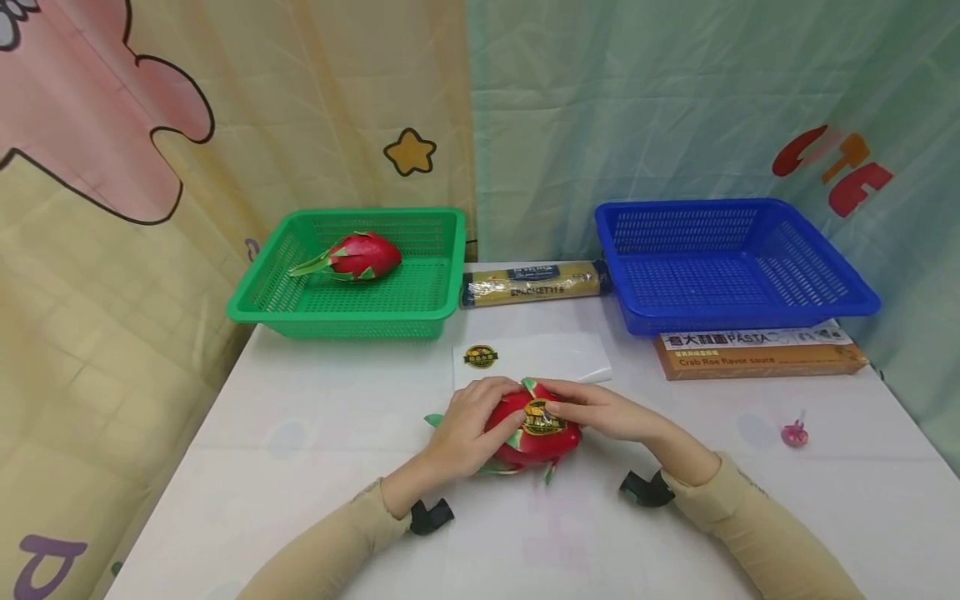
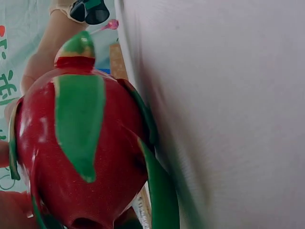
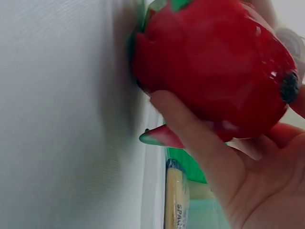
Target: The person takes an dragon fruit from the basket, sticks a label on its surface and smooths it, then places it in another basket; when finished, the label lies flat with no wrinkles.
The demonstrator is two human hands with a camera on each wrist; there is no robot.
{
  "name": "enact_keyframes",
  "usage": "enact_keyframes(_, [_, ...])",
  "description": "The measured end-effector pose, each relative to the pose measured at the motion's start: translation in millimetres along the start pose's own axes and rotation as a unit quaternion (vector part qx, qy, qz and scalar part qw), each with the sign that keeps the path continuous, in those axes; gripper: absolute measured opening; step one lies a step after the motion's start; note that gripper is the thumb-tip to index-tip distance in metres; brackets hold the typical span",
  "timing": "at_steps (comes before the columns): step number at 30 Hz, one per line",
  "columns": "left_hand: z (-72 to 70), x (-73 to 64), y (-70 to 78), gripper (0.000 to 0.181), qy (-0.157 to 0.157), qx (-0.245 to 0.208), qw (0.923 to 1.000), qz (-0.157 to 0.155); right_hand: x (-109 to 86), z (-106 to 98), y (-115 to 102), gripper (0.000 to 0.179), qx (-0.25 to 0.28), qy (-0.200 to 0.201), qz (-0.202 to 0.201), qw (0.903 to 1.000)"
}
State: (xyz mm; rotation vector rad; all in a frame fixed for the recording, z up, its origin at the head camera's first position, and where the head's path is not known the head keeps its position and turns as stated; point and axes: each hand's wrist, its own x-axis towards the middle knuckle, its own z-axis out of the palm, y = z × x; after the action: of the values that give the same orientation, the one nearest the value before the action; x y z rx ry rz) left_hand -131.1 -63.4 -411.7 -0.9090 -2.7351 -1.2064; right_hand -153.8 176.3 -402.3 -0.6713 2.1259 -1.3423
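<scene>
So the dragon fruit (image 1: pixel 534 444) is right down at the near middle of the tabletop (image 1: pixel 322 392), though I can't tell if the surface is carrying its weight. Both hands grip it: the left hand (image 1: pixel 471 423) curls over one end, the right hand (image 1: pixel 607 411) wraps the other, thumb by the black-and-gold sticker (image 1: pixel 543 418).

My guess is it's moderately heavy for its size, firm, and kinda slippery, since that red skin is super glossy. I'd cup the fat round belly from both sides like this and leave the green scales alone; they stick out as thin pointy flaps and would probably bend or snap. Can't tell if it's real or a replica tbh.

Texture-wise, the green basket (image 1: pixel 345 318) is perforated plastic, with another dragon fruit (image 1: pixel 367 255) lying on its side in there. The spaghetti packet (image 1: pixel 534 283) is shiny crinkly film, and the white bag (image 1: pixel 547 354) lies flat, smooth and thin-looking.
</scene>
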Motion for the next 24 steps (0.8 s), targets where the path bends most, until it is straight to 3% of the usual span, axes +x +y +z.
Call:
enact_keyframes(5, [4.2,3.8,1.2,0.05,0.01,0.03,0.9987,-0.039,1.7,4,1,0.052,-0.022,0.034,0.006,0.9992])
enact_keyframes(10, [8.0,6.4,1.6,0.057,0.017,0.068,0.9959,-0.056,2.8,5,1,0.051,-0.024,0.041,0.01,0.9988])
enact_keyframes(18, [10.1,7.9,1.2,0.061,0.019,0.098,0.9939,-0.047,4.3,10,-1,0.051,-0.016,0.068,0.028,0.9972])
enact_keyframes(24, [8.3,7.0,1.3,0.059,0.015,0.07,0.9969,-0.032,5.9,11,0,0.052,0.018,0.078,0.026,0.9965])
